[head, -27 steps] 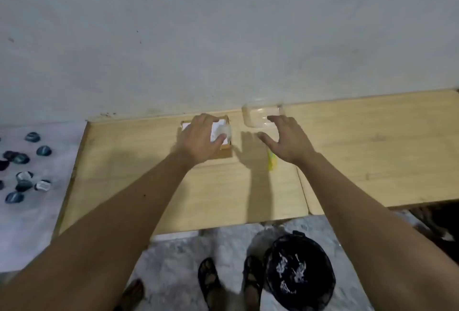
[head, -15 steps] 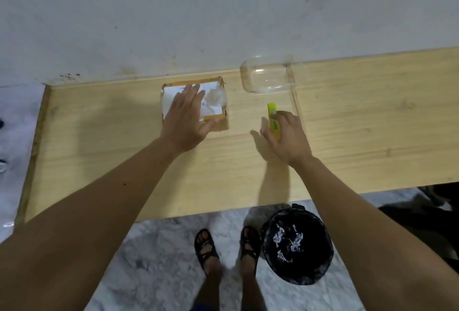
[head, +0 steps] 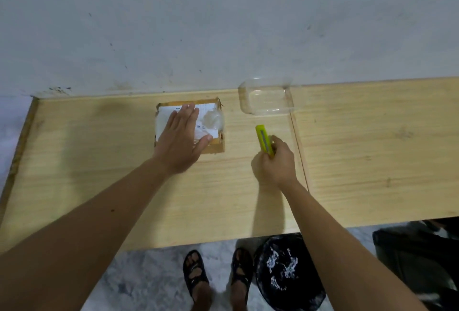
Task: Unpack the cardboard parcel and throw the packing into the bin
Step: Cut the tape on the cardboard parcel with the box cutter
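Left hand (head: 180,140) spread flat on parcel (head: 213,148); right hand (head: 275,164) grips yellow cutter (head: 263,138) beside it

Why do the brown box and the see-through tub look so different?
The cardboard parcel is brown and solid, so its inside is hidden; the clear tub lets the table show through. The parcel is shut, with a white label on top; the tub is open and looks empty. The left hand lies flat on the parcel; nothing touches the tub. Both sit on the wooden table near the wall.
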